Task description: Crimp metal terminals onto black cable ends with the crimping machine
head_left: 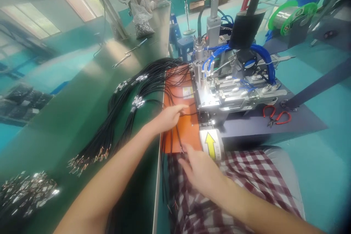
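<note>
My left hand is closed on a black cable over the orange plate, close to the metal machine. Nearer to me, my right hand has thumb and forefinger apart, beside the tip of another thin black cable at the plate's front edge; whether it touches that cable is unclear. Bundles of black cables with silvery connectors and copper ends lie on the green table to the left, some running across the plate.
Red-handled pliers lie right of the machine. A white roll with a yellow arrow is below it. A pile of metal-ended cables sits at lower left, a bag of small parts at the back. A green spool stands back right.
</note>
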Available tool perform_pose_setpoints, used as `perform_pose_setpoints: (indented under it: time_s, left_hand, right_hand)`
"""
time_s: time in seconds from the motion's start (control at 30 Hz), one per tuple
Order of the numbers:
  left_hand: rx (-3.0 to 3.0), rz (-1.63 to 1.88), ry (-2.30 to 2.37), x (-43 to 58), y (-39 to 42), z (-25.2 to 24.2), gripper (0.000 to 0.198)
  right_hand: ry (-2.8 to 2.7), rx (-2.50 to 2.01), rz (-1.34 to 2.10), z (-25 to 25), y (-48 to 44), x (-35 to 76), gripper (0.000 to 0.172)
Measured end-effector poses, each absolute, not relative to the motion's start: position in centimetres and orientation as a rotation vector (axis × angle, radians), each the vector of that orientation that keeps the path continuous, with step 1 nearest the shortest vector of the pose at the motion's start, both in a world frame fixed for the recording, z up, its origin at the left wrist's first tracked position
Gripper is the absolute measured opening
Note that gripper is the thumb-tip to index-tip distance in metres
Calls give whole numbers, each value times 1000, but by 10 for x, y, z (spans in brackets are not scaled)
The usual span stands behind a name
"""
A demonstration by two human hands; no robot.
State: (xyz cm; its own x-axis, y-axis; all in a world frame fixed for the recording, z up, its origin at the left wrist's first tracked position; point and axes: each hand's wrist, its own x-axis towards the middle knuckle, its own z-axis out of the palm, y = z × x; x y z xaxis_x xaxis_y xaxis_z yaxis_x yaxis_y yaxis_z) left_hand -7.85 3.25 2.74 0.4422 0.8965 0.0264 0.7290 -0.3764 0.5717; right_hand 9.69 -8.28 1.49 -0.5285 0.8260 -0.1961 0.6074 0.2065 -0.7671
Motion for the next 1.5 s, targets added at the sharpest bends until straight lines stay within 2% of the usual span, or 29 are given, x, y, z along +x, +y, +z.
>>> perform_pose_setpoints:
  time_s: [0.1,0.2,0.3,0.67,0.9,1.1,1.5]
  left_hand:
    - [2228,443,1361,-78,35,28,50]
    - [2243,431,1371,-77,34,28,52]
    - [2257,408,1391,-77,34,28,52]
    - [2243,351,1449,-73,31,31,50]
    - [2231,346,1479,-70,28,33,47]
    - [2222,383,1500,-70,26,30,49]
    - [2245,481,1502,-66,20,20,46]
  right_hand:
    - [-2474,-1380,747,25,-71,88,12]
    - [-2587,-1338,594,29,-64,76,14]
    - [-2638,-1225,603,30,-63,72,23]
    - [-2482,-1042,657,22,-90,156,31]
    - [-2420,-932,555,41,-119,200,37]
    - [-2479,-787,568,53,-116,215,34]
    - [-2414,-838,942,46,-108,208,23]
